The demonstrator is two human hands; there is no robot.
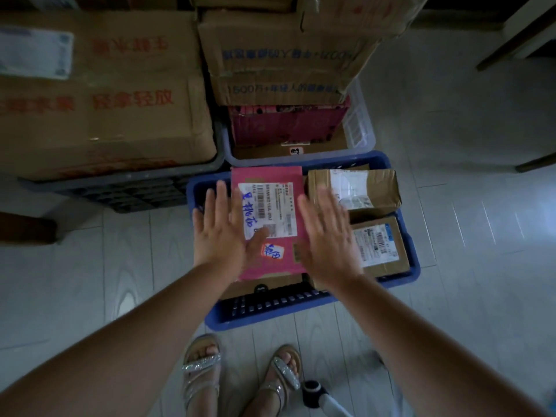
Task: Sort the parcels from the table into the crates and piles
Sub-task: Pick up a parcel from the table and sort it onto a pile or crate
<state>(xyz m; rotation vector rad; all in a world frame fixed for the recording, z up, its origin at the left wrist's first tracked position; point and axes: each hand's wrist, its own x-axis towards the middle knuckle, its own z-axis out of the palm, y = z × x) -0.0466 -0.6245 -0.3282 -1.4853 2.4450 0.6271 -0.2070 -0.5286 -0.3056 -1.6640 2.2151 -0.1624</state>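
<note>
A pink parcel (270,257) with a white shipping label lies flat in the blue crate (270,314) on the floor, on top of a brown box. My left hand (219,230) hovers with straight fingers at the parcel's left edge. My right hand (328,236) is spread flat over its right edge, slightly blurred. Neither hand holds anything. Two brown cardboard parcels, one at the far right (376,182) and one nearer (391,251), fill the crate's right side.
Behind the blue crate stands a clear crate (361,130) stacked with a magenta box and large cardboard boxes. A big cardboard box (105,115) sits in a dark crate at left. Tiled floor (466,145) spreads to the right. My sandalled feet are just in front of the blue crate.
</note>
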